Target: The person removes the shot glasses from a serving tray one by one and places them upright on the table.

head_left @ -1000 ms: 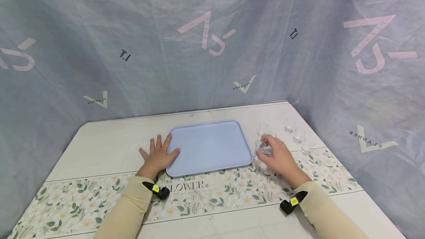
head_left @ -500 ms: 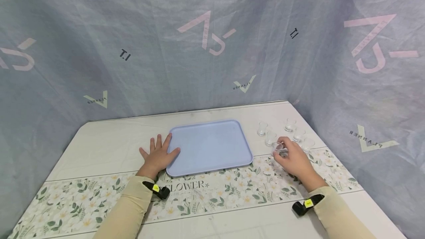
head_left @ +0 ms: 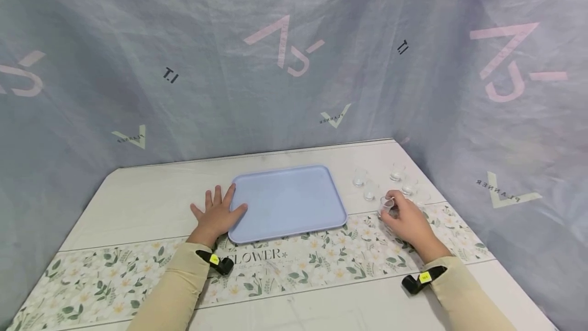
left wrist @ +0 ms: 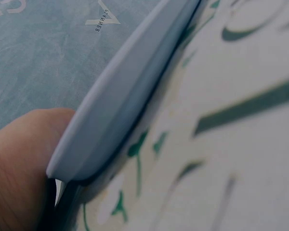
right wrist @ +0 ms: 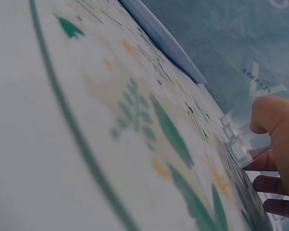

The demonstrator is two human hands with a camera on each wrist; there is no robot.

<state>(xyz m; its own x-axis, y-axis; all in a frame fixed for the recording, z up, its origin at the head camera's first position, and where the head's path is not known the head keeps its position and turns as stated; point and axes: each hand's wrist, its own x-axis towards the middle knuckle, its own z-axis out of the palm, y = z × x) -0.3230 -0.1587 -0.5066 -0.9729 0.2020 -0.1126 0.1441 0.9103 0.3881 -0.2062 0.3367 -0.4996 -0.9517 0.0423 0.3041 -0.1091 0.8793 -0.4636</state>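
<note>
A pale blue rectangular tray (head_left: 287, 203) lies flat on the table, with nothing on it. At its left edge, my left hand (head_left: 216, 218) rests with fingers spread, the thumb over the rim. In the left wrist view, part of that hand (left wrist: 26, 159) shows against the tray's side (left wrist: 115, 106). To the right of the tray, my right hand (head_left: 409, 223) pinches a small clear glass (head_left: 385, 207) between thumb and fingers. The right wrist view has this glass (right wrist: 238, 150) upright, low over the floral cloth, with the fingers partly hiding it.
Two more clear glasses stand in a slanting line behind the held one, the far glass (head_left: 360, 178) and the nearer glass (head_left: 369, 191). Farther right are a glass (head_left: 397, 172) and others partly behind my right hand. A grey curtain (head_left: 294, 116) hangs along the table's back.
My right hand has moved right with the glass, from beside the tray's right edge to the near end of the glass line. The left hand stays on the tray.
</note>
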